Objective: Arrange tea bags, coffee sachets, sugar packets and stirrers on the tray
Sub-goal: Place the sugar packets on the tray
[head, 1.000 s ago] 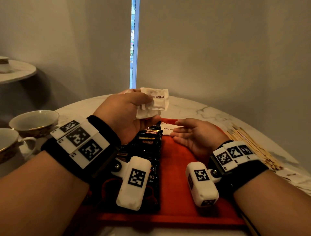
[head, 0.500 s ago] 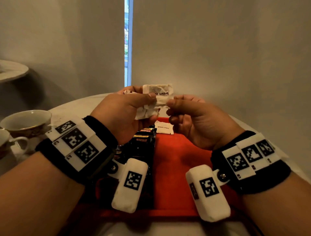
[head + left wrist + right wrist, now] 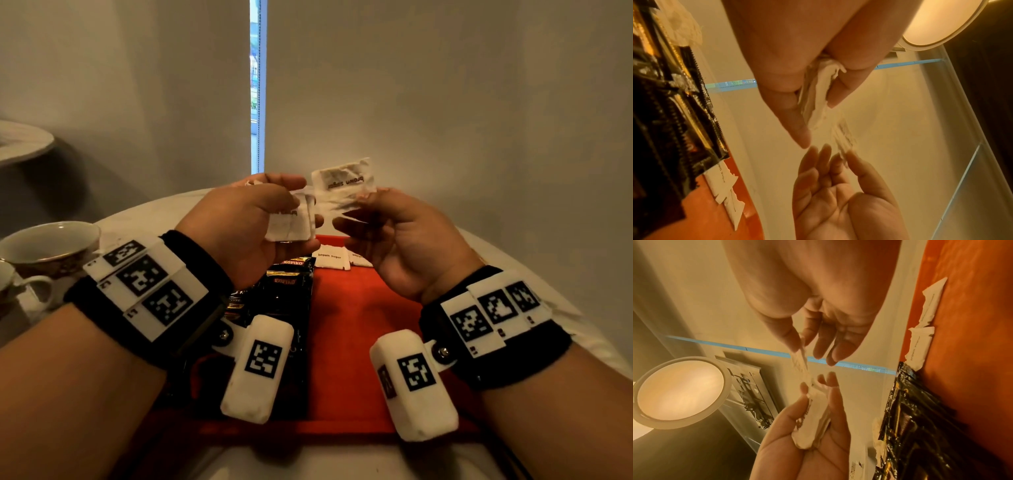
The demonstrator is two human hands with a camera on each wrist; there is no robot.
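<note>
My left hand (image 3: 305,205) grips a small stack of white sugar packets (image 3: 291,222) above the far end of the red tray (image 3: 359,325). Just to its right, my right hand (image 3: 352,209) pinches a single "brown sugar" packet (image 3: 344,186) by its lower edge, held upright and barely apart from the stack. Two more sugar packets (image 3: 330,260) lie flat at the tray's far edge. Black Kopiko coffee sachets (image 3: 287,284) overlap in a row along the tray's left side. The left wrist view shows the stack (image 3: 818,97) edge-on; the right wrist view shows the single packet (image 3: 799,363), blurred.
Two teacups (image 3: 51,246) stand at the left of the white marble table (image 3: 513,274). A round side table (image 3: 20,144) is at the far left. The tray's right half is bare red. My forearms hide the tray's near corners.
My right hand rose from the tray to the left hand's stack, pinched the top sugar packet and drew it off to the right. The left hand stayed raised with the remaining packets.
</note>
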